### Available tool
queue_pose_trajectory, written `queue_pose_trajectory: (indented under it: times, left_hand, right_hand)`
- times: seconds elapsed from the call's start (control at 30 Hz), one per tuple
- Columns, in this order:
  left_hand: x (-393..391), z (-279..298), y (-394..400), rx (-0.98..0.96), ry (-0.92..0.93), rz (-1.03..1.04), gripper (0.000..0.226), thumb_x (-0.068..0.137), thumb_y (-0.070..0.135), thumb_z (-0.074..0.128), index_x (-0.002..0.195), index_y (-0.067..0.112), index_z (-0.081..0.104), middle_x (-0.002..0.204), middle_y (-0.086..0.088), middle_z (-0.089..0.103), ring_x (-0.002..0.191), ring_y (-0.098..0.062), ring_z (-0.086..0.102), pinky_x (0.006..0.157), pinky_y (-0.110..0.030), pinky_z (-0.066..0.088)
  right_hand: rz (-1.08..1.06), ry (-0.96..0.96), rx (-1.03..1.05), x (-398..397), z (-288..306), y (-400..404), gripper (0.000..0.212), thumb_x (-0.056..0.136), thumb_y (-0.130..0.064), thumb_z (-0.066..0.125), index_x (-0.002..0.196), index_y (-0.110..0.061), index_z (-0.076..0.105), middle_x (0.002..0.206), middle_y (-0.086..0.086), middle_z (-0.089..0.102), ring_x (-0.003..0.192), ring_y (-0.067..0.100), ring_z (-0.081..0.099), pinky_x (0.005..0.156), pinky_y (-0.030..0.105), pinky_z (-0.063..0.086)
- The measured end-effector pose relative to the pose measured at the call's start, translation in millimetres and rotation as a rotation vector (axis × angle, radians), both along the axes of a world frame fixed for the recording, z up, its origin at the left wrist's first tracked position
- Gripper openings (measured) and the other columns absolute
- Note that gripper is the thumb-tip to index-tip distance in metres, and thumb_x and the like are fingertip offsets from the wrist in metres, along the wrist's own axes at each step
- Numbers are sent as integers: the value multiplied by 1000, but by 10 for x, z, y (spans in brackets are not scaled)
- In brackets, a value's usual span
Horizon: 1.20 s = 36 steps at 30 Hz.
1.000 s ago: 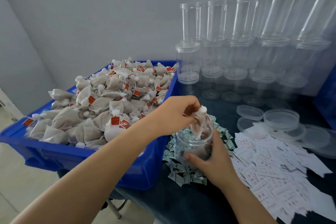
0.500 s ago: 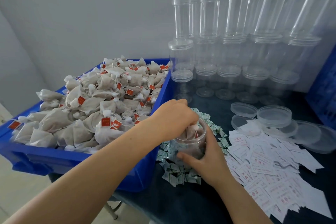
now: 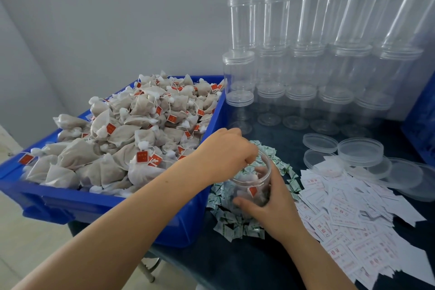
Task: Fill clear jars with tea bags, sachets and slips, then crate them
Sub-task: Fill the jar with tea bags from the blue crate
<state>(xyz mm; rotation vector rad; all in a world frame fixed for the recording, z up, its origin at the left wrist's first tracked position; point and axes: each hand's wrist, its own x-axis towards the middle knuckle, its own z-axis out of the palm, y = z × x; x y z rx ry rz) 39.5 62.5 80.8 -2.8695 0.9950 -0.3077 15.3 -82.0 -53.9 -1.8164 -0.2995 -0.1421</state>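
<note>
While the right hand [image 3: 274, 205] grips a clear jar [image 3: 253, 181] standing on the green sachets [image 3: 237, 226] on the bench [image 3: 235, 263], the left hand [image 3: 226, 155] hovers with curled fingers at its mouth — whether it holds anything cannot be told — beside a blue crate [image 3: 98, 205] heaped with tea bags [image 3: 122, 139], paper slips [image 3: 353, 216] to the right

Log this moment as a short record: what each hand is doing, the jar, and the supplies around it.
left hand: over the jar mouth, fingers curled, grip unclear
right hand: grips the open clear plastic jar
jar contents: a few tea bags
blue plastic crate: heaped with tea bags
green-white sachets: under the jar
white printed slips: right of it
</note>
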Motion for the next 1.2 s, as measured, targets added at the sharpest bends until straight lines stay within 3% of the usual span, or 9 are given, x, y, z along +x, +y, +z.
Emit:
queue_pose_trajectory:
  times: [0.2, 0.33, 0.43, 0.57, 0.73, 0.9, 0.97, 1.1, 1.2]
  left_hand:
    - [-166, 133, 375, -241, -47, 99, 17, 93, 16, 56, 108, 18, 63, 99, 7, 66, 94, -14, 53, 86, -26, 38]
    - [-247, 186, 810, -241, -16, 297, 22, 91, 20, 59, 113, 22, 61, 104, 10, 61, 96, -9, 54, 90, -27, 44]
    - [-285, 152, 1091, -138, 45, 444, 30, 90, 29, 62, 119, 27, 58, 118, 10, 60, 105, -9, 54, 92, -27, 44]
    - [-370, 82, 1325, 54, 222, 574, 44, 84, 54, 60, 123, 34, 55, 123, 12, 57, 108, -9, 51, 87, -25, 42]
    - [-433, 37, 1376, 203, 229, 561, 50, 84, 51, 62, 130, 34, 52, 123, 8, 55, 112, -16, 50, 96, -36, 44]
    - [-445, 26, 1355, 275, 149, 531, 37, 89, 33, 61, 126, 30, 56, 116, 5, 57, 104, -16, 53, 90, -29, 43]
    - [-441, 31, 1348, 256, 121, 526, 34, 91, 28, 58, 124, 31, 58, 115, 5, 58, 103, -15, 54, 85, -27, 41]
    - [-416, 117, 1303, 173, 109, 545, 18, 91, 28, 55, 107, 25, 64, 100, 6, 62, 89, -14, 58, 79, -28, 50]
    - [-412, 235, 1258, 17, 89, 516, 17, 90, 35, 58, 100, 24, 66, 94, 6, 65, 84, -13, 59, 78, -32, 51]
  right_hand:
    - [-4, 21, -25, -15, 7, -13, 121, 45, -78, 76, 149, -54, 19, 142, -18, 46, 128, 3, 49, 106, 33, 47]
    - [15, 25, -1, -33, 40, -13, 116, 37, -89, 72, 139, -69, 19, 143, -19, 46, 127, 7, 51, 103, 37, 50]
    - [23, 6, 35, -52, 79, 1, 100, 41, -78, 77, 121, -85, 18, 142, -17, 46, 118, 0, 55, 75, 11, 54]
    - [38, -2, 80, -58, 107, 5, 98, 38, -79, 80, 118, -86, 23, 135, -18, 47, 97, -13, 60, 59, 13, 55]
    - [39, -28, 77, -59, 88, 2, 96, 44, -68, 83, 120, -83, 27, 129, -27, 47, 95, -13, 61, 56, 16, 56]
    - [31, -45, 57, -63, 82, 13, 94, 48, -61, 82, 121, -83, 25, 128, -30, 46, 97, -12, 62, 56, 13, 55]
    - [19, -36, 46, -60, 72, 6, 95, 46, -66, 80, 121, -83, 23, 127, -34, 45, 98, 1, 65, 60, 15, 57]
    - [16, -36, 40, -33, 72, -29, 100, 41, -80, 77, 123, -82, 21, 128, -36, 44, 104, 0, 60, 63, 14, 56]
    - [18, -42, 45, -24, 76, -24, 98, 44, -74, 79, 123, -82, 22, 129, -31, 45, 101, -7, 61, 62, 5, 51]
